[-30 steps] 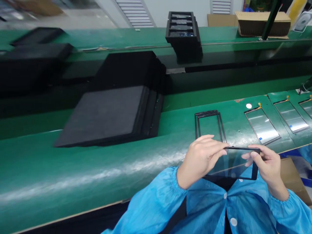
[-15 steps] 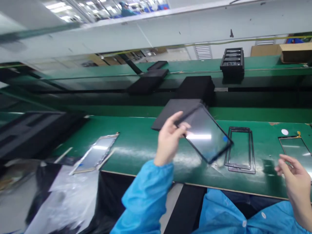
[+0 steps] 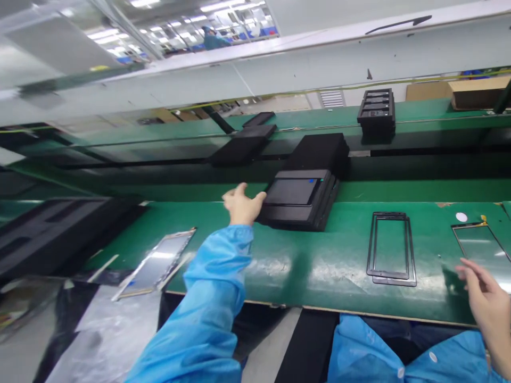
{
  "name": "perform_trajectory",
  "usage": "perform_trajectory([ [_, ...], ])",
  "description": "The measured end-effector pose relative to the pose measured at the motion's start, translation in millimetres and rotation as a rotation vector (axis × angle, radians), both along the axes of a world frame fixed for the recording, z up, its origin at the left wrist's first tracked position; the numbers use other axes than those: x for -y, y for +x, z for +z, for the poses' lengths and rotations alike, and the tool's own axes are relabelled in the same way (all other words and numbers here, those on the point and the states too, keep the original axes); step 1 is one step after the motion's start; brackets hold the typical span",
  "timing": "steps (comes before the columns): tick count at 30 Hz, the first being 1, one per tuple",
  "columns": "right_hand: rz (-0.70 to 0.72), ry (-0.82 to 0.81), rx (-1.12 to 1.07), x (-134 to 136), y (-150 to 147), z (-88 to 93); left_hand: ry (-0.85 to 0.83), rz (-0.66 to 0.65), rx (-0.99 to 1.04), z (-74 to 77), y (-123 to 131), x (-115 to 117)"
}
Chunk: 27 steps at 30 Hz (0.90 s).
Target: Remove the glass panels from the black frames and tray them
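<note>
Desk [image 3: 331, 266]: green, long. Black slotted block [image 3: 80, 234]: far left; contents could not be told. Black stack [image 3: 287, 214]: middle of the desk; bore one dark panel [image 3: 291, 191], blue-tabbed, flat on top. Cardboard box [image 3: 479, 100]: rear right; interior not visible. Rear trays [image 3: 377, 133]: black, stacked; dark pieces sat in the top one's compartments. Black frames [image 3: 391, 277]: two, overlapping, flat. Glass panel [image 3: 479, 242]: far right, flat. Left hand [image 3: 241, 205]: fingers spread, released, just beside the dark panel; contact could not be told. Right hand [image 3: 489, 298]: fingers loosely bent, grasping nothing visible, near the glass panel. White disc [image 3: 461, 217]: beside the glass panel.
</note>
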State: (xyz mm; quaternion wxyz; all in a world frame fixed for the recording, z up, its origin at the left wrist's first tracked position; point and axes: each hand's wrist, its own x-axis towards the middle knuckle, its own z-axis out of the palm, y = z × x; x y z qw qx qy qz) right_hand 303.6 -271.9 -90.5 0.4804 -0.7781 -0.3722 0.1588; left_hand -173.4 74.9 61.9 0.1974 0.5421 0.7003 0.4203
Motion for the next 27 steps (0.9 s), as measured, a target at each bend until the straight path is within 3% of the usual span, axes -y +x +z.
perform_trajectory([
  [2, -0.045, -0.042, 0.306, -1.2, 25.9, -4.2, 0.048, -0.068, -0.105, -1.6, 20.2, 7.0],
  [4, -0.025, -0.141, 0.527, -3.3, 43.3, -13.5, 0.046, -0.215, -0.185, -13.6, 55.8, 19.7],
  [8, 0.095, -0.308, 0.677, 6.8, 41.4, -34.0, -0.11, -0.6, -0.323, -63.3, 151.5, 51.0],
  [12, 0.297, -0.276, 0.751, 47.7, 21.3, -36.5, -0.244, -0.731, -0.425, -105.9, 218.9, 62.5],
  [15, 0.401, -0.284, 0.818, 80.7, 13.3, -28.2, -0.319, -0.767, -0.446, -115.7, 232.9, 56.4],
  [19, 0.356, -0.262, 0.892, 103.7, 10.1, -9.7, -0.412, -0.8, -0.425, -113.2, 229.0, 42.7],
  [27, 0.131, -0.089, 0.737, 91.8, 12.1, 59.6, -0.345, -0.724, -0.349, -107.7, 233.6, 48.4],
])
